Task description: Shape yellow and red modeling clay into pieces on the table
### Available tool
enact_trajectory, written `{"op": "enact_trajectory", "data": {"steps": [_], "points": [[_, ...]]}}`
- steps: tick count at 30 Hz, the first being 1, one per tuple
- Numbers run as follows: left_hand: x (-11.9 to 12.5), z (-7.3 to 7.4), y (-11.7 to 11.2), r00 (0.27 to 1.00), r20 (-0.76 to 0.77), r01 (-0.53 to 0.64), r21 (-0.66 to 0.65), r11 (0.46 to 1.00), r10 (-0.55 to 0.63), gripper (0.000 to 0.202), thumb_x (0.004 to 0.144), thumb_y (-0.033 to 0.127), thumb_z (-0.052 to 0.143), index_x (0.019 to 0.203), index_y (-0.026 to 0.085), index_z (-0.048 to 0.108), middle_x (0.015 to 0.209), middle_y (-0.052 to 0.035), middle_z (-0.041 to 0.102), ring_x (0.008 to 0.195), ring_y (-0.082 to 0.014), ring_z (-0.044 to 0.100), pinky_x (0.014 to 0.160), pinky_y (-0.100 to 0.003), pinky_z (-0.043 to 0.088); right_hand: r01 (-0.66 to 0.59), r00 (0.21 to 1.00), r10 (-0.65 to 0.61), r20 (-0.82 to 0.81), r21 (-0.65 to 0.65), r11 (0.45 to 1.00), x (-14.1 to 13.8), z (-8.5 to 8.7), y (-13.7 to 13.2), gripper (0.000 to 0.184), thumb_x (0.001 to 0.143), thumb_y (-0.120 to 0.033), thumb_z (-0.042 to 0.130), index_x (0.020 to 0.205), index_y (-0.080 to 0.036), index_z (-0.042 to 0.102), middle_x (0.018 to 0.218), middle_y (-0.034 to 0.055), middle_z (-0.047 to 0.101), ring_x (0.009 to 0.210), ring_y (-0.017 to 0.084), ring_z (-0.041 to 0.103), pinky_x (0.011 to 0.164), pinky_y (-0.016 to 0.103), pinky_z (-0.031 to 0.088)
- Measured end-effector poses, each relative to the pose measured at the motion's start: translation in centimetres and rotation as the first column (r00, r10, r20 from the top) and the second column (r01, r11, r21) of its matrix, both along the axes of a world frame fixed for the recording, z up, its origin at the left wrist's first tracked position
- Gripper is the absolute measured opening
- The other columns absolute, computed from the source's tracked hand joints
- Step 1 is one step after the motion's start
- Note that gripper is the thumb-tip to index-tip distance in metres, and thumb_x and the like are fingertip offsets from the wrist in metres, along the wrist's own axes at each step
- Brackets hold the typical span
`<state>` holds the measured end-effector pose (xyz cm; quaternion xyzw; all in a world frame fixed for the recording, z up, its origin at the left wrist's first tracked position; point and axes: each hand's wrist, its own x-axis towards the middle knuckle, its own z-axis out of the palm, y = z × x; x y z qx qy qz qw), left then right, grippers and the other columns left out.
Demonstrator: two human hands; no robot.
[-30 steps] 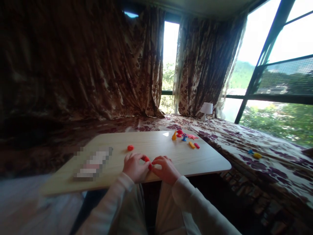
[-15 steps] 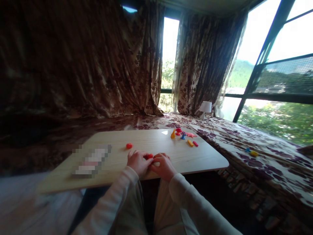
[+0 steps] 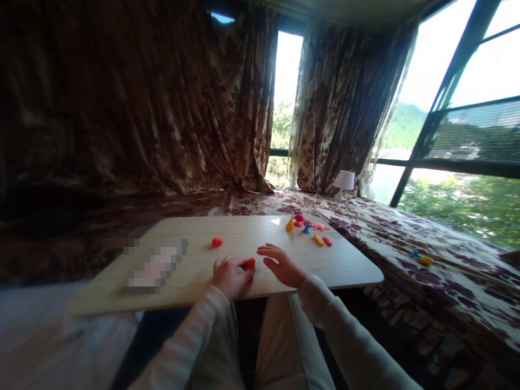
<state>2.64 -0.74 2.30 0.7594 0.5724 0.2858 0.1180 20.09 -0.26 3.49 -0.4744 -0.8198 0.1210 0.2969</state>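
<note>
In the head view, my left hand (image 3: 231, 277) rests at the near edge of the low table (image 3: 182, 303). Its fingers and thumb close round a small red lump (image 3: 249, 264) that looks like modelling clay. My right hand (image 3: 284, 264) is apart from it on the right, over the tabletop, with fingers stretched out and nothing in them. A second red lump (image 3: 217, 242) lies on the table beyond my left hand.
Toward the far right of the table are a yellow cone-shaped piece (image 3: 290, 224), a blue piece (image 3: 307, 227), a pink flat shape (image 3: 320, 226), a yellow stick (image 3: 318, 240) and a pink stick (image 3: 327, 241). A blurred-out flat item (image 3: 154, 268) lies left. A white lamp (image 3: 344, 180) stands behind.
My right hand has let go of the red lump and moved right, its fingers opening out. My left hand keeps hold of the lump. The view has shifted slightly.
</note>
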Motion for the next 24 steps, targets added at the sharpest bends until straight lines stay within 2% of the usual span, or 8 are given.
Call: {"op": "enact_trajectory", "data": {"steps": [3, 5, 7, 11, 14, 18, 22, 24], "points": [[0.1, -0.3, -0.1, 1.0, 0.001, -0.003, 0.006, 1.0, 0.003, 0.026, 0.085, 0.041, 0.056, 0.086, 0.017, 0.065, 0.09, -0.0021, 0.069, 0.099, -0.0183, 0.06, 0.099, -0.046, 0.036, -0.073, 0.997, 0.073, 0.037, -0.002, 0.997, -0.9, 1.4, -0.7, 0.042, 0.088, -0.015, 0.043, 0.128, -0.021, 0.055, 0.136, 0.0044, 0.052, 0.136, 0.019, 0.032, 0.11, 0.042, 0.028], [0.1, -0.5, 0.0, 1.0, -0.002, -0.006, 0.007, 1.0, 0.006, 0.026, 0.086, 0.041, 0.056, 0.087, 0.017, 0.065, 0.092, -0.0025, 0.068, 0.1, -0.0183, 0.059, 0.099, -0.046, 0.037, -0.101, 0.992, 0.102, 0.073, -0.012, 0.995, -1.7, 1.7, -1.4, 0.046, 0.088, -0.018, 0.044, 0.134, -0.02, 0.047, 0.143, 0.005, 0.043, 0.139, 0.019, 0.025, 0.113, 0.045, 0.02], [0.0, -0.8, 0.0, 1.0, -0.009, -0.004, 0.009, 1.0, 0.004, 0.026, 0.085, 0.041, 0.057, 0.087, 0.017, 0.065, 0.094, -0.0029, 0.068, 0.101, -0.0187, 0.059, 0.099, -0.046, 0.037, -0.12, 0.986, 0.124, 0.109, -0.037, 0.992, -2.3, 1.6, -2.1, 0.047, 0.09, -0.023, 0.045, 0.137, -0.02, 0.043, 0.145, 0.0067, 0.039, 0.139, 0.021, 0.024, 0.113, 0.048, 0.017], [-0.2, -1.2, -0.2, 1.0, -0.012, 0.001, 0.028, 1.0, -0.001, 0.023, 0.084, 0.039, 0.059, 0.09, 0.018, 0.065, 0.096, -0.0028, 0.067, 0.102, -0.0196, 0.057, 0.101, -0.049, 0.034, -0.127, 0.981, 0.136, 0.14, -0.068, 0.99, -2.6, 1.2, -2.5, 0.046, 0.096, -0.035, 0.037, 0.139, -0.02, 0.04, 0.146, 0.0079, 0.038, 0.139, 0.021, 0.024, 0.112, 0.048, 0.018], [-0.2, -1.3, -0.3, 1.0, 0.003, -0.01, 0.049, 0.999, 0.01, 0.018, 0.084, 0.035, 0.057, 0.089, 0.019, 0.066, 0.092, -0.0018, 0.068, 0.101, -0.0198, 0.057, 0.102, -0.05, 0.03, -0.12, 0.982, 0.126, 0.141, -0.053, 0.991, -2.5, 1.4, -2.4, 0.048, 0.098, -0.035, 0.031, 0.142, -0.017, 0.035, 0.149, 0.0089, 0.032, 0.141, 0.019, 0.019, 0.113, 0.046, 0.015], [-0.1, -1.4, -0.4, 1.0, 0.019, -0.018, 0.052, 0.998, 0.018, 0.015, 0.08, 0.033, 0.059, 0.085, 0.022, 0.068, 0.094, -0.0017, 0.069, 0.102, -0.0207, 0.057, 0.103, -0.05, 0.029, -0.17, 0.971, 0.18, 0.154, -0.077, 0.982, -2.6, 1.8, -2.4, 0.043, 0.098, -0.036, 0.034, 0.136, -0.02, 0.044, 0.145, 0.0078, 0.04, 0.139, 0.02, 0.025, 0.112, 0.047, 0.018], [0.0, -1.4, -0.6, 0.999, 0.029, -0.04, 0.056, 0.998, 0.038, 0.015, 0.08, 0.03, 0.057, 0.083, 0.02, 0.067, 0.092, -0.0019, 0.069, 0.103, -0.0215, 0.057, 0.104, -0.051, 0.025, -0.145, 0.983, 0.15, 0.101, -0.061, 0.988, -2.8, 1.5, -2.2, 0.045, 0.099, -0.036, 0.029, 0.139, -0.019, 0.04, 0.147, 0.0073, 0.036, 0.14, 0.019, 0.021, 0.114, 0.046, 0.015], [0.1, -1.4, -0.7, 0.998, 0.031, -0.049, 0.058, 0.997, 0.048, 0.014, 0.079, 0.03, 0.056, 0.081, 0.022, 0.068, 0.094, -0.0026, 0.07, 0.103, -0.0228, 0.057, 0.104, -0.052, 0.025, -0.145, 0.986, 0.15, 0.074, -0.077, 0.986, -2.8, 1.0, -2.0, 0.043, 0.098, -0.035, 0.032, 0.136, -0.019, 0.045, 0.145, 0.0079, 0.04, 0.138, 0.02, 0.026, 0.113, 0.045, 0.021]]}}
